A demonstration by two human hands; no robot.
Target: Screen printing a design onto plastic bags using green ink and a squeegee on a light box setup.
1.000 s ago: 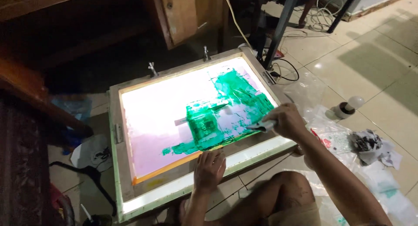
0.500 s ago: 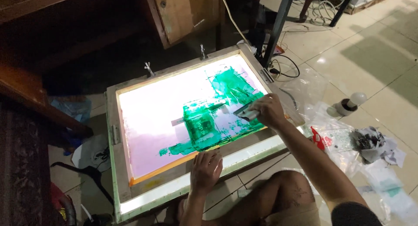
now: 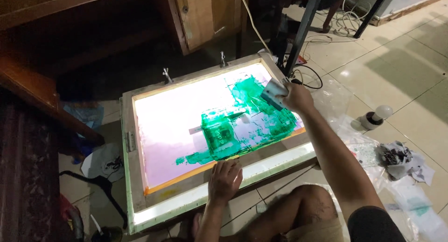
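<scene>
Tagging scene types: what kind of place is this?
Likely a small home screen-printing workshop: a backlit screen frame smeared with green ink lies on a tiled floor, and the right hand holds a scraper.

A person crouches over a backlit screen frame (image 3: 128, 176) on the tiled floor. The left hand (image 3: 225, 179) presses flat on the frame's near edge. The right hand (image 3: 295, 97) grips a flat scraper (image 3: 273, 92) near the far right corner, touching green ink (image 3: 233, 125) smeared across the glowing mesh.
</scene>
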